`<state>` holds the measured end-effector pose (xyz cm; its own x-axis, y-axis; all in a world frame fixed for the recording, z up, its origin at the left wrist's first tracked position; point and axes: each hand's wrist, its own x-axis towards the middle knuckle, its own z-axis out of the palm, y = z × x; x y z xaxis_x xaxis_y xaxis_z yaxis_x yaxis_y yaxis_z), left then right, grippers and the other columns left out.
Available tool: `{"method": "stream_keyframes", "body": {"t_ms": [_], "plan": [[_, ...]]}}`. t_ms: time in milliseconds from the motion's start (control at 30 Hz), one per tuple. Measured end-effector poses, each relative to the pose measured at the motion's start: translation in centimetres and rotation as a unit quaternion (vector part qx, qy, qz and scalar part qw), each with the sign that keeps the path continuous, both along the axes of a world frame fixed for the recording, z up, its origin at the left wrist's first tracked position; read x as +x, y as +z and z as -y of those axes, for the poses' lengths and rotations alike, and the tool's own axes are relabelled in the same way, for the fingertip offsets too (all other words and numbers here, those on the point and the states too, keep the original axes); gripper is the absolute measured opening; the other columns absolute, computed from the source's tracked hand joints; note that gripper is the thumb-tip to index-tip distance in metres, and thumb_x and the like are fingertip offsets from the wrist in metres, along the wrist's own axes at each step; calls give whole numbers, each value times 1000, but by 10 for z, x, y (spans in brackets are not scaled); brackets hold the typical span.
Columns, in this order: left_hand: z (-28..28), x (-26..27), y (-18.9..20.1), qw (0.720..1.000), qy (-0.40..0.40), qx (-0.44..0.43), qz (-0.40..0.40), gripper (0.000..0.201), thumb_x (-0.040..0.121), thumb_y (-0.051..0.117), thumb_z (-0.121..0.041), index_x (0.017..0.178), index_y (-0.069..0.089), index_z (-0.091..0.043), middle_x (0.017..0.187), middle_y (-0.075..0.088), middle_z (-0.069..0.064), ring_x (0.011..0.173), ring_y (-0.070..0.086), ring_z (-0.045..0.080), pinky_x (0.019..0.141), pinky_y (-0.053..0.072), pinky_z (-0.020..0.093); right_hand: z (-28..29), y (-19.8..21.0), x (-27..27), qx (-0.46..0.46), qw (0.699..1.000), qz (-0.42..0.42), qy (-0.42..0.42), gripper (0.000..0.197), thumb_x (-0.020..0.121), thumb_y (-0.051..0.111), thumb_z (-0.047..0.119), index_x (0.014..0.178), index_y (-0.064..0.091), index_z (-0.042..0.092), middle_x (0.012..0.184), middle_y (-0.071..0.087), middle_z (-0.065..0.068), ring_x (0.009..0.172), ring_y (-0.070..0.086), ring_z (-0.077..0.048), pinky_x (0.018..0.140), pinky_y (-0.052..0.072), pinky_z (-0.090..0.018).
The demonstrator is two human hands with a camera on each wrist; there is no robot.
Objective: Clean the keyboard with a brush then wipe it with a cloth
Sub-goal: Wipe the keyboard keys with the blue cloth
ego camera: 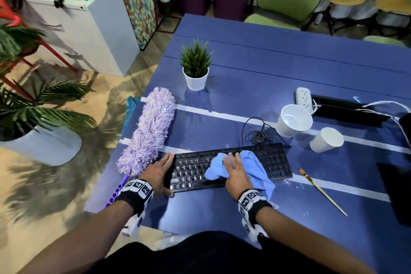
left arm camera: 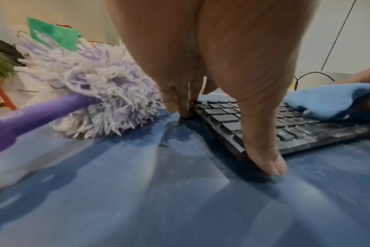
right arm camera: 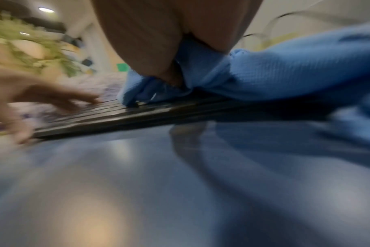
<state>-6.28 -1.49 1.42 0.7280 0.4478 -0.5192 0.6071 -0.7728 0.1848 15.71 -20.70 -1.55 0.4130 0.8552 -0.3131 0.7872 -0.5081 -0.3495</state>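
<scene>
A black keyboard [ego camera: 275, 162] lies near the front of the blue table [ego camera: 244, 69]. My left hand [ego camera: 161, 172] clamps its left end: the thumb [left arm camera: 262, 142] stands at the near corner and the fingers at the far corner. My right hand [ego camera: 235, 171] lies flat, fingers spread, and presses a light blue cloth [ego camera: 255, 167] onto the middle keys. In the blurred right wrist view the cloth [right arm camera: 285, 70] bunches under my palm [right arm camera: 158, 41] on the keyboard [right arm camera: 137, 115]. A thin yellow-handled brush [ego camera: 322, 191] rests on the table to the right, with no hand on it.
A fluffy purple duster [ego camera: 149, 131] lies just left of the keyboard, touching my left hand. Behind the keyboard are its coiled cable [ego camera: 255, 131], two white paper cups [ego camera: 293, 120] [ego camera: 325, 140], a power strip [ego camera: 305, 98] and a small potted plant [ego camera: 195, 69]. White dust speckles the table.
</scene>
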Motion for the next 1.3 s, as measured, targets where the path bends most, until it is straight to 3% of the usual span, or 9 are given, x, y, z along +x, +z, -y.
{"method": "stream_keyframes", "body": {"t_ms": [67,133,267,467,633,767,1033,1200,1300], "plan": [[-1,-2,1,1000,5,19,-3,137,55,78,-63,150,-11,-20,161,1,-2,142,23,24,113,22,41,-26,6,-17,-21,996,-9,89,78,50,75,-7,124,52,-5,132,53,-27,131,35,-49,100,43,-55],[-3,-6,1,1000,12,26,4,137,54,75,-68,149,-12,-22,160,4,-5,140,23,22,112,21,41,-40,21,-3,-9,992,39,117,57,75,61,-5,131,48,-1,146,38,-22,142,17,-36,115,24,-49],[-6,-9,0,999,25,5,31,139,52,75,-70,149,-14,-23,160,7,-5,141,21,22,114,19,38,-25,27,47,-53,994,98,-1,50,94,45,11,143,36,13,158,18,-7,146,12,-24,116,20,-34],[-12,-12,-2,997,46,-41,57,148,44,79,-69,146,-20,-29,157,22,2,142,18,28,117,19,37,-60,21,-23,14,999,18,33,61,83,49,-2,141,39,12,154,29,-11,142,23,-29,113,27,-36],[-13,-11,-9,993,65,-51,82,153,39,79,-68,146,-23,-25,154,28,-2,137,28,25,113,28,32,-110,30,-99,47,977,-13,206,41,90,48,4,131,49,-1,141,43,-23,135,33,-37,113,24,-40],[-14,-13,-5,991,74,-62,91,152,40,83,-63,147,-18,-26,153,28,4,139,26,26,113,26,31,-114,22,-70,62,981,3,183,31,79,42,17,88,71,13,99,68,-7,97,66,-22,77,56,-28],[-16,-14,-4,987,106,-85,84,159,35,81,-67,139,-34,-31,157,20,9,140,25,26,115,26,33,-143,14,-108,24,982,18,184,54,90,49,8,141,35,-1,141,40,-18,138,26,-36,114,25,-42],[-15,-15,-7,986,71,-57,141,159,38,82,-64,136,-38,-31,148,34,14,136,33,29,114,24,30,-99,13,-109,93,938,-46,329,49,77,52,-10,127,51,-7,135,48,-27,134,34,-42,114,25,-52],[-13,-15,-5,987,65,-70,126,152,43,83,-63,147,-20,-20,153,26,9,138,28,27,114,22,30,-58,7,-75,119,925,-59,355,51,73,40,-13,118,61,-1,134,54,-22,128,43,-46,103,39,-58]]}}
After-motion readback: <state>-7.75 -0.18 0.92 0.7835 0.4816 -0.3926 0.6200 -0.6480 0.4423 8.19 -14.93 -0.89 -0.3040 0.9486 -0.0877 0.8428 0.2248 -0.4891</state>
